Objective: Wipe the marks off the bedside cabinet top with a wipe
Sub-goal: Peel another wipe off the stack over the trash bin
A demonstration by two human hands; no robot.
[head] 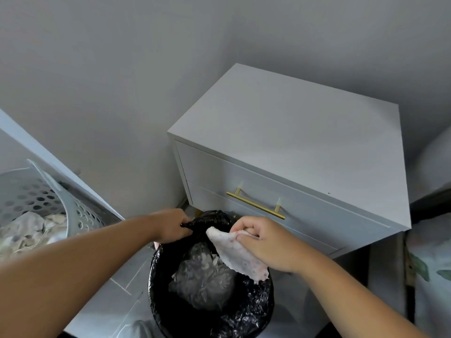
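Judging from the bin: every place below is given relative to the bin (pixel 212 311), which stands on the floor directly in front of the cabinet.
Cabinet (pixel 292 172): set just behind the bin and to its right, against the wall; its top (pixel 300 132) is seen almost bare of marks, with only one tiny dark speck near the front right edge.
Stage: the wiping is judged finished, and disposal of the wipe is taken to be the step in hand.
Bin liner (pixel 246 311): a black bag is draped over the bin's rim, with crumpled pale rubbish lying inside.
Left hand (pixel 170 226): closed on the liner's edge at the bin's far left rim, so the mouth is held open.
Right hand (pixel 263 242): pinched shut on the wipe at the bin's far right rim; this is the hand nearer the cabinet.
Wipe (pixel 238 254): a pale, pink-stained sheet is held above the bin's open mouth, its long axis hanging down and to the right from the fingers.
Key relation: the wipe lies directly over the opening, so only a release is judged to be needed.
Handle (pixel 255 203): a brass bar is fixed to the drawer front just behind the bin.
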